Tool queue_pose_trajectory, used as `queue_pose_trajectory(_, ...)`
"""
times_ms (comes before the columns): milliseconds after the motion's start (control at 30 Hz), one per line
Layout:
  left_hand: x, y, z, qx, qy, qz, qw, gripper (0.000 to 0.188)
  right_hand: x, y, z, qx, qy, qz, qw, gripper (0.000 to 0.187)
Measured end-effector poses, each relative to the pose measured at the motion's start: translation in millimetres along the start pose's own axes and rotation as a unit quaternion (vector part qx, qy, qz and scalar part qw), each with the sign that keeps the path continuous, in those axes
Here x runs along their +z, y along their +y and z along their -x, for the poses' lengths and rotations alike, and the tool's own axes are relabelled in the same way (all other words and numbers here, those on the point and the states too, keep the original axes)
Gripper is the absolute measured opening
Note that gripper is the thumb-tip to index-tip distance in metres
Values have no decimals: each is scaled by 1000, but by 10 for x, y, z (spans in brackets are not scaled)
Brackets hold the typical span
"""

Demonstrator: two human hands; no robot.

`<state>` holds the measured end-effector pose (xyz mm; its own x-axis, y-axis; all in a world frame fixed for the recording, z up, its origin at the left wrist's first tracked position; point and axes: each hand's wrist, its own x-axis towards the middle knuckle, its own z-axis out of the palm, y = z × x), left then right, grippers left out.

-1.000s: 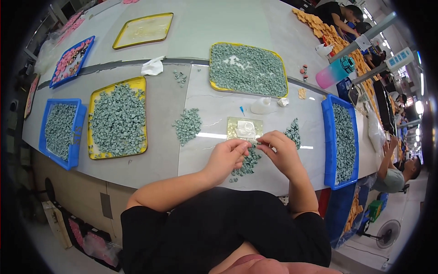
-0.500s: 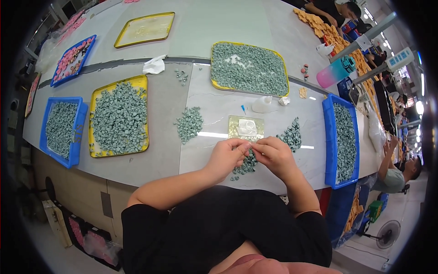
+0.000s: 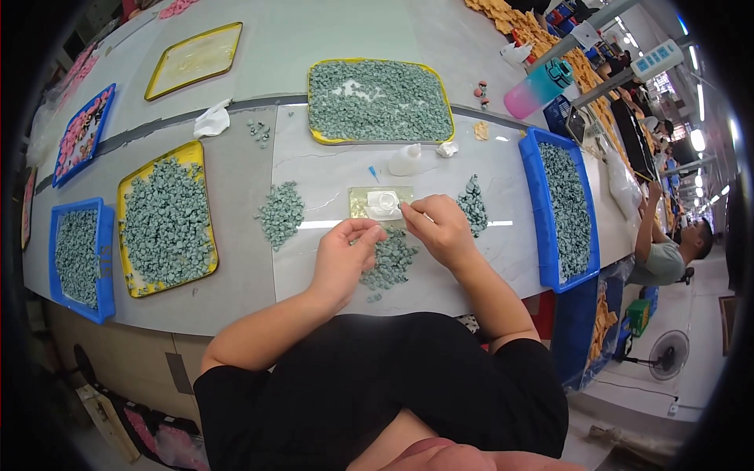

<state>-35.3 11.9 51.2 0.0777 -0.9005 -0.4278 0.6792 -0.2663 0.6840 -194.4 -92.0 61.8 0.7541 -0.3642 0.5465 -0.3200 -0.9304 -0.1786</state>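
My left hand (image 3: 343, 255) is closed in a pinch above the left side of a loose heap of small grey-green pieces (image 3: 390, 263); whatever sits between its fingertips is too small to name. My right hand (image 3: 441, 229) also pinches, its fingertips beside a white round dish (image 3: 384, 202) that rests on a pale yellowish plate (image 3: 358, 206). A tiny dark speck shows at those fingertips, too small to make out. Behind the plate stand a white squeeze bottle (image 3: 406, 160) and a small blue dispensing tip (image 3: 373, 173).
Smaller heaps of green pieces (image 3: 280, 213) flank the work spot. Yellow-rimmed trays (image 3: 210, 235) and blue bins (image 3: 591, 263) full of them stand left, right and behind. A pink-and-teal bottle (image 3: 536, 89) is at the far right, and a co-worker (image 3: 667, 255) sits beyond.
My hands, together half a second ago, have parted. The right one has reached forward toward the white dish; the left stays nearer the heap. The whole view has shifted and turned slightly.
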Motion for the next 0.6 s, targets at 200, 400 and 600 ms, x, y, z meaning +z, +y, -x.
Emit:
queue_pose_trajectory(200,-60,-32,-7,-23,-28,30,999,12,69,38,-6,-29,-8,26,999,27)
queue_pose_trajectory(400,-23,-11,1,7,-8,3,1000,12,99,15,-28,-40,-10,37,998,29)
queue_pose_trajectory(600,-49,-18,-10,0,-6,15,1000,10,149,-80,5,88,25,-85,992,22)
